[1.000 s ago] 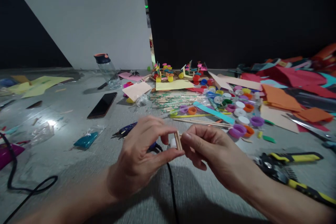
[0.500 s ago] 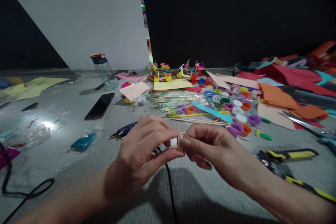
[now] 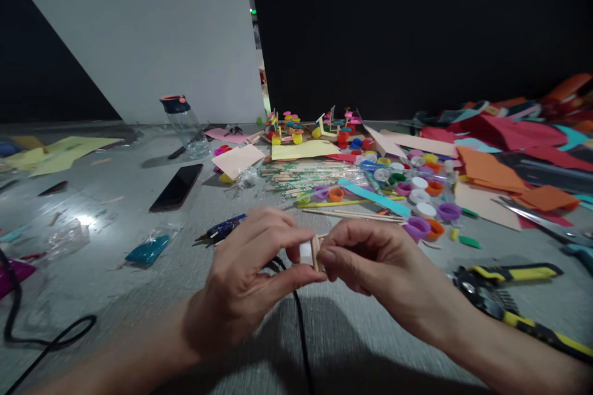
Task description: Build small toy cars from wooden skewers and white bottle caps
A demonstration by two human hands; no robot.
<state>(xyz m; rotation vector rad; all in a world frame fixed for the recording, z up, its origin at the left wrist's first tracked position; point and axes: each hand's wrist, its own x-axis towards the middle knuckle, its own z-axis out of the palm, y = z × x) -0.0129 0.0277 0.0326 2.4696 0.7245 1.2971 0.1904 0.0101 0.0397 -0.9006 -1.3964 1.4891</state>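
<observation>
Low over the middle of the table, my left hand (image 3: 259, 259) is closed, thumb and fingers pinching the ends of a small wooden piece (image 3: 315, 253) made of short pale strips. A white block (image 3: 306, 253) sits against its left side, partly covered by my fingers. From the right, my right hand (image 3: 370, 256) is closed too, its thumb and forefinger pressed together at the wooden piece's right face. A bit of thin stick shows above those fingertips; the rest is hidden. Behind my left hand lies a dark blue tool (image 3: 220, 229) with a black cable (image 3: 301, 321).
Bottle caps (image 3: 421, 210), thin wooden sticks (image 3: 310, 176) and a blue paper strip (image 3: 374, 197) lie beyond my hands. Yellow-black pliers (image 3: 504, 296) and scissors (image 3: 542, 222) are at right. A phone (image 3: 176, 187), water bottle (image 3: 185, 126) and teal packet (image 3: 148, 250) are at left.
My right hand's lower fingers have curled in, and its thumb has shifted slightly. The wooden piece has turned a little, showing more of its strip face. My left hand keeps its pinch.
</observation>
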